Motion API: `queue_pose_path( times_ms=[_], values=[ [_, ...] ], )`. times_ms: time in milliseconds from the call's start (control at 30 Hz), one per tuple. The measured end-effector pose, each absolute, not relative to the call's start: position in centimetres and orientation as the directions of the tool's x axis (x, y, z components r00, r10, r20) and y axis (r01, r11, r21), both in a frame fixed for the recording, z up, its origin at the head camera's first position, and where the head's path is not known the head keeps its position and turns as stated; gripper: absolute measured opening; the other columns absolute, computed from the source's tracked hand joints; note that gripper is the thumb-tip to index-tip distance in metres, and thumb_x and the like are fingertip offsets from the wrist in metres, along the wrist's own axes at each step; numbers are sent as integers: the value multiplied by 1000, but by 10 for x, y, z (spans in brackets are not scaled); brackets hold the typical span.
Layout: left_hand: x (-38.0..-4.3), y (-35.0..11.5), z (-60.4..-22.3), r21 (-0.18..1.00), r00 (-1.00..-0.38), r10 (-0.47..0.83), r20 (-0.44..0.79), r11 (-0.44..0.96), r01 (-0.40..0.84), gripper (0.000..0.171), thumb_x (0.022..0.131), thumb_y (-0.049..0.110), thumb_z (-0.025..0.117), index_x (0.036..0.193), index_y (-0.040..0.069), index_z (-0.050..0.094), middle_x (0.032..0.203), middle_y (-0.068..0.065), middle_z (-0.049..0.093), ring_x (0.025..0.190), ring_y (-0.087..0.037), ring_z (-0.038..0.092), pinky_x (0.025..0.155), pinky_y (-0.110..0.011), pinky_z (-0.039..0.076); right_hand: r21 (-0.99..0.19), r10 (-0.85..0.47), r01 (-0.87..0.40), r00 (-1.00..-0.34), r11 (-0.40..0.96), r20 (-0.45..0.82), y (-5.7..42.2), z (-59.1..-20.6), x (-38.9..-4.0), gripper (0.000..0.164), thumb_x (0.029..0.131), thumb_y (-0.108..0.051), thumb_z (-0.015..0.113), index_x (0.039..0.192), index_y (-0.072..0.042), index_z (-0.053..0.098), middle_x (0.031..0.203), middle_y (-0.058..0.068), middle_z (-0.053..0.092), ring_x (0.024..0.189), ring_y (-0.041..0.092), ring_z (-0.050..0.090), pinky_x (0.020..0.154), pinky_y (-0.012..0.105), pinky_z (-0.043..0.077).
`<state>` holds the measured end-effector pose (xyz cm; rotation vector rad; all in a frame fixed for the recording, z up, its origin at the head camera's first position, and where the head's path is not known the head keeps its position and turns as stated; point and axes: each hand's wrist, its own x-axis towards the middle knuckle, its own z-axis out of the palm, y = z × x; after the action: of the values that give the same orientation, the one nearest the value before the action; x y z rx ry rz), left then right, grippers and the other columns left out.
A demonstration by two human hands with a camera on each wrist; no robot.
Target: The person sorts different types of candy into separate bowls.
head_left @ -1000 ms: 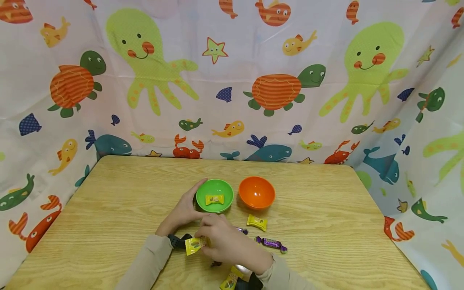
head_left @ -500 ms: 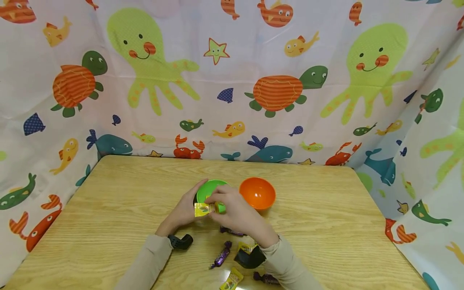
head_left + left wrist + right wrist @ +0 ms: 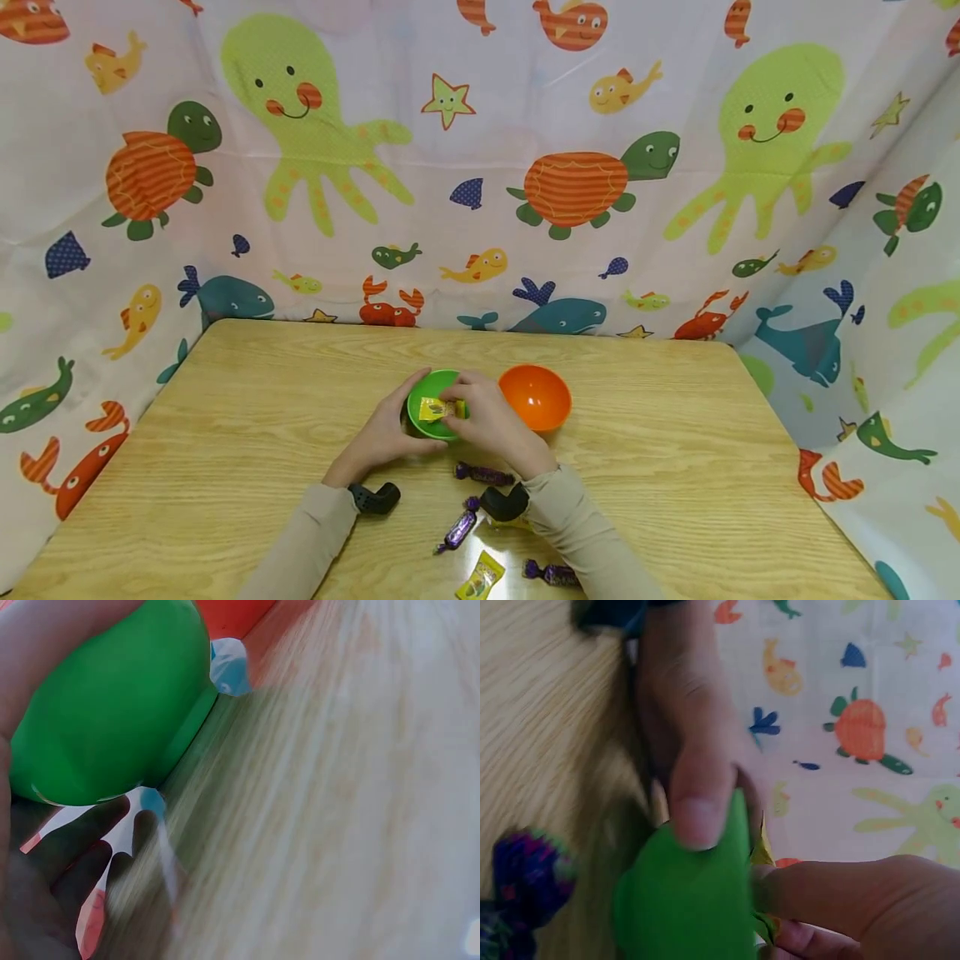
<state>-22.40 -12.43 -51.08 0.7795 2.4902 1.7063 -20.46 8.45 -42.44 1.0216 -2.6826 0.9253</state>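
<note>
My left hand (image 3: 382,432) grips the green bowl (image 3: 420,423) from its left side, thumb near the front rim and fingers behind. Seen from the left wrist, the bowl's green outer wall (image 3: 120,712) stands close over the table. A yellow-wrapped candy (image 3: 432,409) is pinched by my right hand (image 3: 491,418), inside the bowl's outline in the head view. The right fingers cover part of the candy and the bowl's right side. The right wrist view shows the yellow wrapper (image 3: 762,847) at the rim, beside the left thumb (image 3: 699,814).
An orange bowl (image 3: 536,400) stands just right of the green one. Purple-wrapped candies (image 3: 483,475) and a yellow candy (image 3: 481,577) lie on the wooden table (image 3: 675,467) in front. Another yellow candy (image 3: 513,524) is mostly hidden under the right wrist's black camera (image 3: 504,503).
My right hand has carried the yellow candy from near the left wrist up and over into the green bowl's outline. The left hand has stayed on the bowl.
</note>
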Motion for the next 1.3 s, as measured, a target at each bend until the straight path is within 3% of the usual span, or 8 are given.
queue_pose_path(
  times_ms=[233,400,733,900,1033,1300],
  values=[
    [-224,-124,-509,875,-880,407,245,299,381,113,67,29,94,158,16,27,149,-1,45,136,-23,42,112,-51,31,-465,-568,-658,-750,592,339,84,-439,-216,18,77,0,81,95,-1,76,92,8,67,89,23,60,83,37,52],
    [-225,-125,-510,873,-876,411,252,294,390,114,67,29,94,158,16,27,150,-1,44,135,-22,43,112,-51,32,-456,-572,-631,-771,627,280,81,-438,-217,17,75,-1,83,91,-3,77,88,5,68,86,22,60,84,38,51],
    [-225,-123,-513,882,-886,405,228,300,364,113,68,16,93,158,19,25,152,-8,41,134,-29,44,111,-53,32,-404,-557,-562,-818,722,142,76,-435,-217,13,79,-10,84,91,-7,80,86,-1,72,90,21,62,100,49,40],
    [-225,-124,-513,880,-881,411,234,295,371,113,68,28,94,158,21,27,151,-1,43,132,-22,46,111,-51,34,-397,-555,-558,-821,729,134,75,-434,-217,9,81,-11,83,89,-9,80,84,-2,73,89,20,63,101,51,39],
    [-226,-125,-515,881,-873,419,248,278,384,114,67,32,94,158,19,26,151,2,42,133,-20,46,110,-52,34,-405,-560,-570,-813,715,158,77,-434,-217,7,81,-10,81,88,-9,80,84,-2,73,87,18,64,99,49,40],
    [-215,-120,-493,883,-874,426,236,282,376,111,70,15,92,158,13,24,153,-12,40,136,-30,43,111,-53,32,-449,-570,-620,-780,644,259,87,-428,-213,9,81,-10,80,90,-6,79,87,4,71,83,22,64,80,38,51]
  ],
)
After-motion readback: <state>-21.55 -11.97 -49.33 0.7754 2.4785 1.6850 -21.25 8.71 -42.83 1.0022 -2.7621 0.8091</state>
